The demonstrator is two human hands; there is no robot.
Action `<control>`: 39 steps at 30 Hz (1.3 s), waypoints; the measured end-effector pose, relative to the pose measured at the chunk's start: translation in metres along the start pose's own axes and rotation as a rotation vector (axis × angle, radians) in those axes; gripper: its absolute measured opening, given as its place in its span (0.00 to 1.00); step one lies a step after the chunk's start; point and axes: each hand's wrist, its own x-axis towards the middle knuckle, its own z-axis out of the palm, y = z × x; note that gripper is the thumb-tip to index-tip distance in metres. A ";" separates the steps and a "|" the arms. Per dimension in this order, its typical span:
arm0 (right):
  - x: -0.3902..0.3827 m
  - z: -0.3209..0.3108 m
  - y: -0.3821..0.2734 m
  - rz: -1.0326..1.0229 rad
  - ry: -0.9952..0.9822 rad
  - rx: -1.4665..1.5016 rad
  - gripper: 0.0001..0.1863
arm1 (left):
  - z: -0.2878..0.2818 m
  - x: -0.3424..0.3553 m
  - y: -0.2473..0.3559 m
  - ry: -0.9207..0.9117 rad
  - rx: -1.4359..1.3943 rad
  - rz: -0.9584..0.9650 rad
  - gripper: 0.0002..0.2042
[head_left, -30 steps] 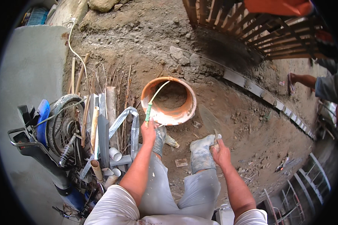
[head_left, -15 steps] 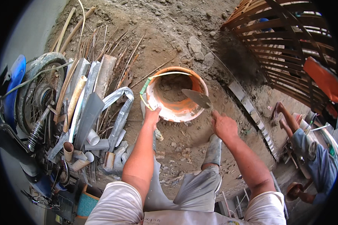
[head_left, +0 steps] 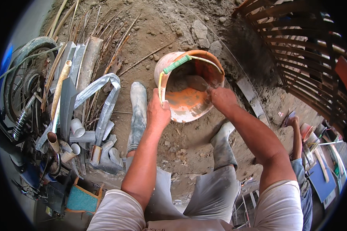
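An orange bucket smeared with grey mortar stands tilted toward me on the dirt ground between my boots. Its wire handle with a green grip lies across the rim. My left hand grips the bucket's near left rim. My right hand is at the right rim, closed on the handle of a trowel whose blade reaches down into the grey mortar inside.
Pipes, bent metal strips, sticks and a wheel are piled at the left. A wooden slat fence stands at the upper right, with rocks beyond the bucket. Another person's arm and tools are at the right edge.
My left hand has gone from the bucket's handle to its rim and tipped the bucket toward me. My right hand has brought the trowel from beside the bucket down into it.
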 end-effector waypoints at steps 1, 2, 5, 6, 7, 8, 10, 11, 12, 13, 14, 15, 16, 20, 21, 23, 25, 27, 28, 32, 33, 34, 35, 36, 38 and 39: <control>-0.006 0.004 0.000 0.003 -0.056 0.070 0.14 | 0.001 0.001 -0.001 -0.001 0.005 0.025 0.19; -0.014 0.002 -0.005 -0.004 -0.111 0.138 0.14 | 0.002 0.002 -0.005 0.008 0.013 0.044 0.19; -0.029 0.019 -0.031 0.069 -0.125 0.382 0.18 | 0.014 -0.005 0.006 0.013 0.080 0.013 0.18; -0.027 0.026 -0.044 0.100 -0.107 0.471 0.19 | 0.013 -0.006 0.009 0.001 0.100 -0.025 0.18; -0.021 0.032 -0.052 0.103 -0.075 0.559 0.20 | 0.012 -0.006 0.011 0.031 0.117 0.020 0.19; -0.015 0.040 -0.058 0.113 -0.043 0.647 0.21 | 0.010 -0.002 0.010 0.036 0.119 0.034 0.19; -0.008 0.055 -0.064 0.096 0.035 0.773 0.21 | 0.001 0.007 0.003 0.044 0.123 0.060 0.19; -0.007 0.061 -0.066 0.070 0.082 0.810 0.22 | -0.001 0.009 -0.002 0.032 0.163 0.046 0.19; -0.006 0.067 -0.066 0.047 0.129 0.846 0.22 | 0.000 0.011 -0.005 0.060 0.155 0.061 0.20; -0.007 0.070 -0.063 0.034 0.157 0.887 0.22 | 0.004 0.011 -0.010 0.086 0.144 0.073 0.20; -0.010 0.073 -0.056 0.023 0.187 0.927 0.23 | 0.008 0.013 -0.015 0.112 0.131 0.085 0.21; -0.013 0.076 -0.051 0.014 0.218 0.965 0.23 | 0.008 0.016 -0.024 0.112 0.112 0.060 0.22; -0.017 0.074 -0.047 -0.003 0.216 0.984 0.23 | 0.003 0.019 -0.021 0.122 0.093 -0.084 0.21; -0.045 0.064 -0.021 -0.032 0.182 0.967 0.23 | -0.008 0.029 -0.038 0.205 -0.190 -0.176 0.20; -0.053 0.063 -0.017 -0.044 0.163 0.949 0.24 | -0.006 0.033 -0.058 0.263 -0.281 -0.096 0.19; -0.079 0.072 -0.001 -0.054 0.262 0.942 0.23 | -0.004 0.036 -0.057 0.312 -0.477 -0.111 0.19; -0.108 0.084 0.019 -0.034 0.364 0.911 0.23 | -0.008 0.037 -0.051 0.347 -0.545 -0.141 0.17; -0.131 0.094 0.037 0.008 0.464 0.862 0.22 | -0.013 0.038 -0.054 0.400 -0.519 -0.122 0.17; -0.135 0.095 0.045 0.056 0.496 0.800 0.23 | -0.018 0.039 -0.058 0.426 -0.504 -0.112 0.17; -0.119 0.107 0.068 0.175 0.655 0.663 0.22 | -0.021 0.040 -0.064 0.462 -0.412 -0.015 0.16; -0.102 0.112 0.072 0.190 0.718 0.608 0.22 | -0.020 0.039 -0.063 0.460 -0.364 0.001 0.16; -0.081 0.116 0.078 0.205 0.782 0.551 0.21 | -0.019 0.039 -0.062 0.458 -0.317 0.019 0.16; -0.057 0.125 0.089 0.240 0.795 0.496 0.21 | -0.014 0.041 -0.058 0.446 -0.280 0.042 0.16; -0.035 0.130 0.101 0.279 0.805 0.439 0.21 | -0.010 0.042 -0.054 0.442 -0.271 0.062 0.17; 0.001 0.116 0.108 0.368 0.715 0.379 0.22 | -0.007 0.043 -0.051 0.442 -0.238 0.090 0.18; 0.007 0.112 0.106 0.411 0.666 0.350 0.22 | -0.007 0.041 -0.051 0.440 -0.237 0.083 0.18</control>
